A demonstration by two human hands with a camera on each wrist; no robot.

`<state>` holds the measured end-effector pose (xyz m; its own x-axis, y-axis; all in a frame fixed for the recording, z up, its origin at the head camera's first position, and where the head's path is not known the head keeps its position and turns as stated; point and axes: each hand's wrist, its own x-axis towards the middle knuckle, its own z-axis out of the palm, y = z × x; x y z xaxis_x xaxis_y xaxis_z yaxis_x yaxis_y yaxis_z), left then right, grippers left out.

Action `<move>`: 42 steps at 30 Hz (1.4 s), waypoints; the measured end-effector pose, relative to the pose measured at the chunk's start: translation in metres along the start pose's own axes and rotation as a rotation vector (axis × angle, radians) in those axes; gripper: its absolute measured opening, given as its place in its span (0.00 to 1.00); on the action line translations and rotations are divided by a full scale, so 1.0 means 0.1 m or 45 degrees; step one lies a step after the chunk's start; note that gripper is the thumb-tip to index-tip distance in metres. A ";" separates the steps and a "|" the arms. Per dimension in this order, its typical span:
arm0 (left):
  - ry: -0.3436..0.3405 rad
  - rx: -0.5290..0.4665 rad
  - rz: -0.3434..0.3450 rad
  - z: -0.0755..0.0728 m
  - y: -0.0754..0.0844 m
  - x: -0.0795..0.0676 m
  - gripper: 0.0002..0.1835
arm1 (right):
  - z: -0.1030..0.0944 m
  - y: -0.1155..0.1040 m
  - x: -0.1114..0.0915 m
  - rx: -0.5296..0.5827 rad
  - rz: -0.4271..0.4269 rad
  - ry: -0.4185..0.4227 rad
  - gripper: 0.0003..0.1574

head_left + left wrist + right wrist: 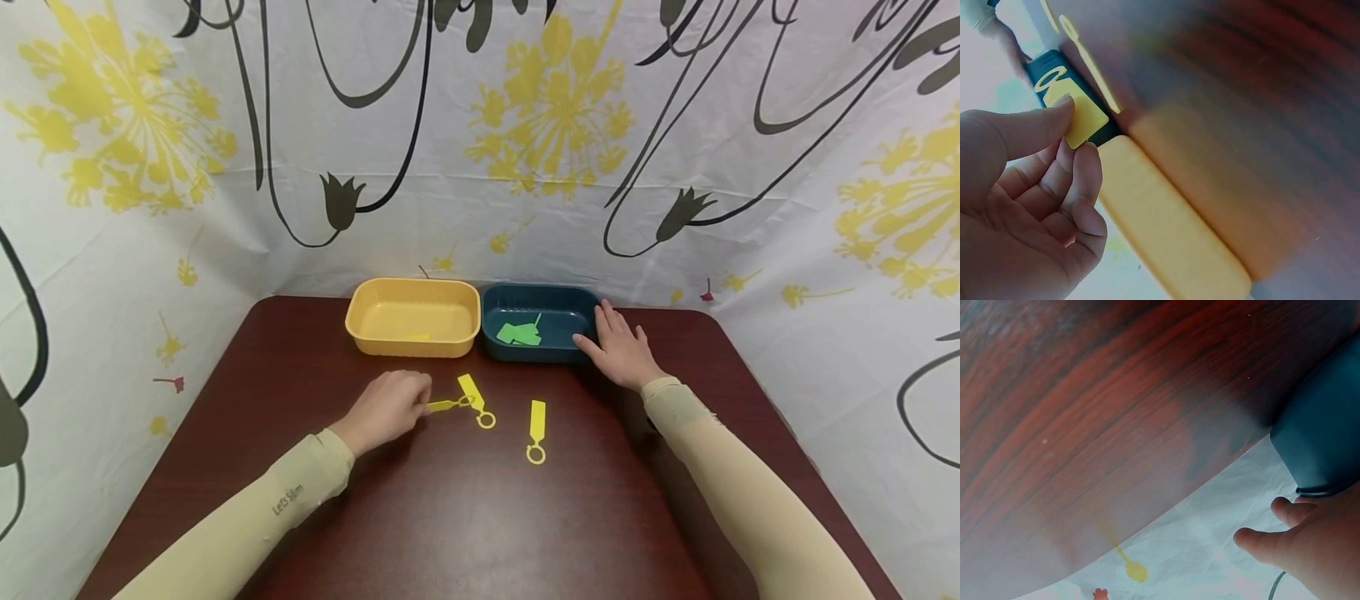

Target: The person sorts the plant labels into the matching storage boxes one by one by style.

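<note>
– Pale sleeves (247, 517) lie nearest, the left one lettered "Let's Slim". What are the hands doing?

– The left hand (386, 408) pinches a yellow tag (440, 406) between thumb and fingers, on the near side of the yellow bin (382, 343), ring end pointing right.

– And the right hand (621, 350)?

– Grasping nothing. Its fingers are extended and spread, touching the right end of the dark blue bin (540, 354).

– Anything else on the counter (480, 517)?

– A second tag (471, 385) just right of the pinched one, and a third tag (537, 421) farther right, both with rings toward the near side.

– Inside the bins?

– Green pieces (519, 334) in the blue one, left part; a yellow sliver (417, 337) in the other. Both bins stand side by side at the far edge, before a flower-patterned cloth (562, 233).
</note>
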<state>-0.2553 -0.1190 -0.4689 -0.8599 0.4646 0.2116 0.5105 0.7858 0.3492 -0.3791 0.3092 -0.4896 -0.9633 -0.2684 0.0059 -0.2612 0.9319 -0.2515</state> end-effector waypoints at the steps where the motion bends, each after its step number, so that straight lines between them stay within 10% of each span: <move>1: 0.004 0.000 -0.001 -0.02 0.00 0.01 0.18 | 0.00 0.00 0.00 0.001 0.000 0.001 0.63; 42: 0.164 -0.136 -0.167 -0.71 -0.10 0.60 0.12 | -0.01 -0.02 -0.01 0.021 0.009 -0.004 0.63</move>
<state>-0.3121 -0.1281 -0.3955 -0.9150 0.2997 0.2703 0.3975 0.7851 0.4750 -0.3781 0.3083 -0.4882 -0.9649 -0.2627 0.0007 -0.2533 0.9296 -0.2677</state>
